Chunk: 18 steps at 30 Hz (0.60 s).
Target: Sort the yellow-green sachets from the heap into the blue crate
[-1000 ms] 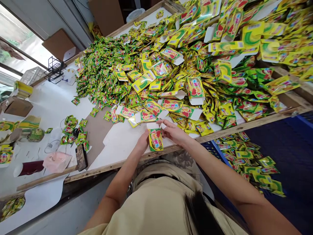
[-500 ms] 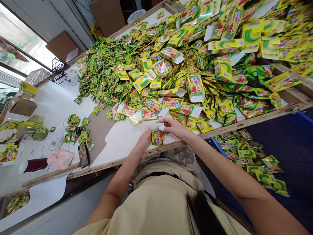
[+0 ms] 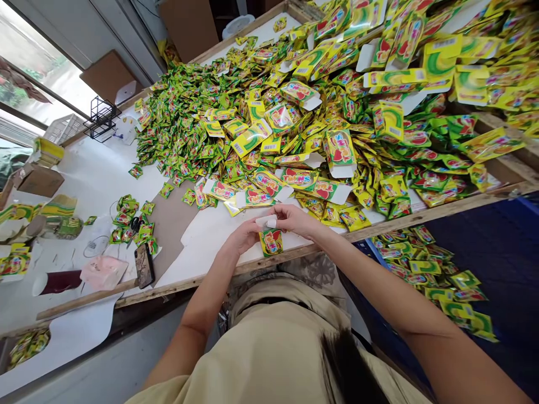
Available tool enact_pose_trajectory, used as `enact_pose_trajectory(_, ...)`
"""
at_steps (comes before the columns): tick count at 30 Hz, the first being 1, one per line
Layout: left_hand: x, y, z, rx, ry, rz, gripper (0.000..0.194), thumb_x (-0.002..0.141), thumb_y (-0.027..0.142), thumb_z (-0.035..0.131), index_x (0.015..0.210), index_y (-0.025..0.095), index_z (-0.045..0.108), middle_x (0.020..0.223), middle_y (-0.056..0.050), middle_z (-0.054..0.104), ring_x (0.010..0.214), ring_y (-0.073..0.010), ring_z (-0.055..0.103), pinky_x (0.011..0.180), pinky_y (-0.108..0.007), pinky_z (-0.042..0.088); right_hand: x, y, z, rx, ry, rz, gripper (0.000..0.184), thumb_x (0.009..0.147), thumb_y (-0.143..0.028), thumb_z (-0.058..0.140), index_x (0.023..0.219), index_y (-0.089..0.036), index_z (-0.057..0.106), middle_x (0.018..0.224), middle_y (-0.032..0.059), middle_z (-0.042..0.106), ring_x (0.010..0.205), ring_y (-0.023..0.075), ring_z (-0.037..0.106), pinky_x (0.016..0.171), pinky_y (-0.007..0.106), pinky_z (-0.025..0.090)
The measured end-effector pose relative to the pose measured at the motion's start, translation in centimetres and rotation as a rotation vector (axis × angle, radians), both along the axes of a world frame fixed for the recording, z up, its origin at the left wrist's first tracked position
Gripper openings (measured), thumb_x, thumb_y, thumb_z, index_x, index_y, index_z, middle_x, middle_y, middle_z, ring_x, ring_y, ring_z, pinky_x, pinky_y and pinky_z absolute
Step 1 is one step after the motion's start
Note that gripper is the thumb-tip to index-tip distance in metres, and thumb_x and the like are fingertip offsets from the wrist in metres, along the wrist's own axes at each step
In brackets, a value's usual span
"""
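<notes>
A small yellow and green carton [image 3: 272,243] with red fruit pictures is between my hands at the table's front edge. Its white end flaps point up and away from me. My left hand [image 3: 245,235] has its fingers closed at the carton's left upper corner. On the other side, my right hand [image 3: 291,219] pinches the white flaps with thumb and forefinger. Just beyond my hands lie several similar cartons [image 3: 256,196] with white flaps sticking out. What is inside the held carton is hidden.
A big heap of small green and yellow packets [image 3: 185,118] covers the table beyond, bounded by a wooden rim [image 3: 391,219]. At left are a phone [image 3: 144,265], a pink bag [image 3: 103,272] and a dark red cylinder [image 3: 61,283]. More packets [image 3: 425,264] fill a blue crate below right.
The carton's white flaps have been bent and brought closer together. My left hand has shifted slightly left and up along the carton's edge; my right hand stays at the flaps.
</notes>
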<state>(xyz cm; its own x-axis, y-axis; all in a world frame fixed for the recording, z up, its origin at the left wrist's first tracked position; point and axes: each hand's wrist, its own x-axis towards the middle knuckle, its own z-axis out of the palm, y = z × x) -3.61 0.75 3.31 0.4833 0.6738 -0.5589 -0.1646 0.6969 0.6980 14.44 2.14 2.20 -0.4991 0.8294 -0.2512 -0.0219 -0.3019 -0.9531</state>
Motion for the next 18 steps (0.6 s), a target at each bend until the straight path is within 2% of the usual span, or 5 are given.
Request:
enact_pose_trajectory(4, -0.6, -0.3, 0.5, 0.311, 0.218, 0.084, 0.021, 0.065, 0.024, 0.071, 0.084, 0.017, 0.067, 0.078, -0.002, 0.066, 0.074, -0.015, 0.058, 0.074, -0.03, 0.046, 0.1, 0.0, -0.3, 0.253, -0.145, -0.036, 0.026, 0.075, -0.043, 0.066, 0.072, -0.019, 0.057, 0.059, -0.0037, 0.047, 0.051, 0.0096, 0.039, 0.048, 0.023, 0.033)
enact_pose_trajectory(7, -0.8, -1.3, 0.9, 0.677, 0.46, 0.12, 0.018, 0.074, 0.03, 0.068, 0.088, 0.018, 0.07, 0.09, -0.006, 0.069, 0.087, -0.0184, 0.06, 0.082, -0.033, 0.047, 0.9, -0.2, -0.4, 0.608, -0.333, -0.096, 0.018, 0.081, -0.033, 0.059, 0.071, -0.019, 0.06, 0.069, 0.0015, 0.054, 0.063, 0.0134, 0.049, 0.058, 0.025, 0.038)
enact_pose_trajectory(9, -0.9, -2.0, 0.9, 0.803, 0.521, 0.101, 0.02, 0.077, 0.032, 0.066, 0.093, 0.02, 0.071, 0.102, -0.008, 0.069, 0.097, -0.0206, 0.061, 0.087, -0.035, 0.047, 1.4, -0.6, -0.5, 0.746, -0.361, -0.047, 0.014, 0.084, -0.028, 0.054, 0.078, -0.02, 0.063, 0.081, 0.0055, 0.06, 0.075, 0.0166, 0.056, 0.067, 0.028, 0.043)
enact_pose_trajectory(13, -0.7, -2.5, 0.3, 0.755, 0.486, 0.139, 0.018, 0.078, 0.035, 0.065, 0.086, 0.02, 0.071, 0.102, -0.009, 0.069, 0.096, -0.0206, 0.063, 0.085, -0.035, 0.05, 1.7, -1.4, -0.7, 0.743, -0.305, 0.011, 0.015, 0.086, -0.026, 0.052, 0.092, -0.021, 0.065, 0.099, 0.0087, 0.065, 0.092, 0.0198, 0.06, 0.08, 0.032, 0.046)
enact_pose_trajectory(18, -0.4, -2.3, 0.3, 0.634, 0.468, 0.141, 0.025, 0.071, 0.035, 0.073, 0.087, 0.016, 0.067, 0.087, -0.006, 0.069, 0.075, -0.0145, 0.063, 0.073, -0.029, 0.051, 0.9, -1.8, -1.0, 0.55, -0.294, -0.066, 0.014, 0.078, -0.025, 0.059, 0.09, -0.019, 0.065, 0.08, 0.004, 0.063, 0.068, 0.0151, 0.055, 0.062, 0.027, 0.044)
